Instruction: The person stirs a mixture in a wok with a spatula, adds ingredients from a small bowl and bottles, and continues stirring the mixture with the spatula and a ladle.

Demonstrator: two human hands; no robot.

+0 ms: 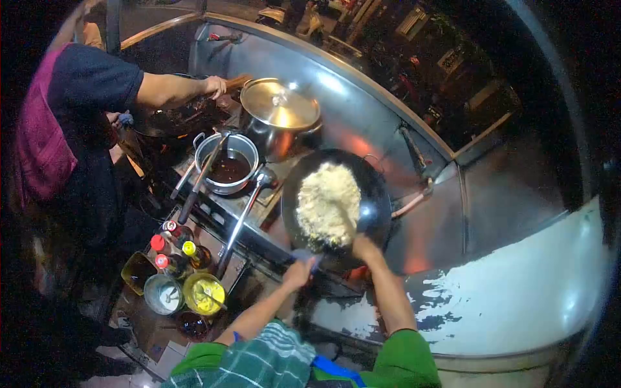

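A dark wok point(381, 194) sits over the burner, with a heap of pale yellow, rice-like food point(326, 197) spread across its bottom. My left hand point(299, 273) is closed on a greyish-purple cloth point(313, 260) at the wok's near edge. Over the near right part of the wok, my right hand point(367, 249) grips a spatula point(348, 223). Its blurred blade end reaches into the food.
Left of the wok stand a lidded pot point(281, 107), a pot of dark liquid point(226, 169) and a long ladle point(249, 204). Several sauce bottles point(171, 249) and a yellow-filled bowl point(206, 294) occupy the near left. A co-worker point(84, 110) cooks at another wok.
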